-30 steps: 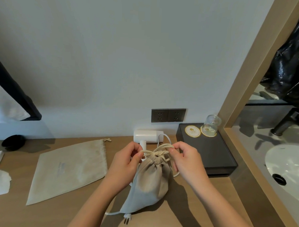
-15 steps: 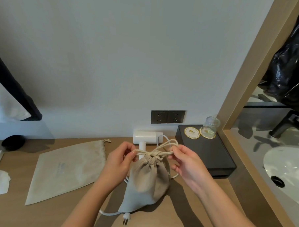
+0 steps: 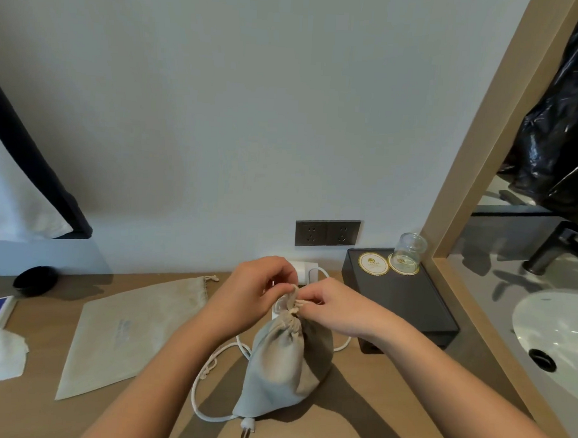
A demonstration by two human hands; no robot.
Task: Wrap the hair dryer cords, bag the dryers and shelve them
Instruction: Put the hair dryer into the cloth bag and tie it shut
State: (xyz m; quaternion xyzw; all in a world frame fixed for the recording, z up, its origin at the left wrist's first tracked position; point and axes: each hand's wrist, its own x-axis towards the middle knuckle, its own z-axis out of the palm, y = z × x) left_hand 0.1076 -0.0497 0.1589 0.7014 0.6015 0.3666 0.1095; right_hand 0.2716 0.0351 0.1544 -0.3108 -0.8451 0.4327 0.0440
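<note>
i see both hands meeting at the top of the full bag (image 3: 284,367), which stands on the counter (image 3: 107,409) with its neck gathered tight. my left hand (image 3: 249,293) has its fingers curled and pinches the puckered cloth at the neck of the bag. my right hand (image 3: 336,308) pinches the string (image 3: 295,308) just beside it, thumb and forefinger pressed together on the string. the two hands nearly touch.

a white dryer (image 3: 307,269) lies behind the hands against the wall, mostly hidden by them. a white cord (image 3: 203,410) loops over the counter left of the bag and ends in a plug (image 3: 247,427) at the bag's bottom corner; i cannot tell which dryer it belongs to. a second, empty bag (image 3: 133,331) lies flat to the left, apart from the full one.

to the right sits a black tray (image 3: 406,306) with a coaster (image 3: 373,264) and an upturned glass (image 3: 408,254) at its far end. an outlet (image 3: 326,232) is on the wall above the dryer. a sink (image 3: 557,336) is at far right, a tissue (image 3: 0,355) at far left.
</note>
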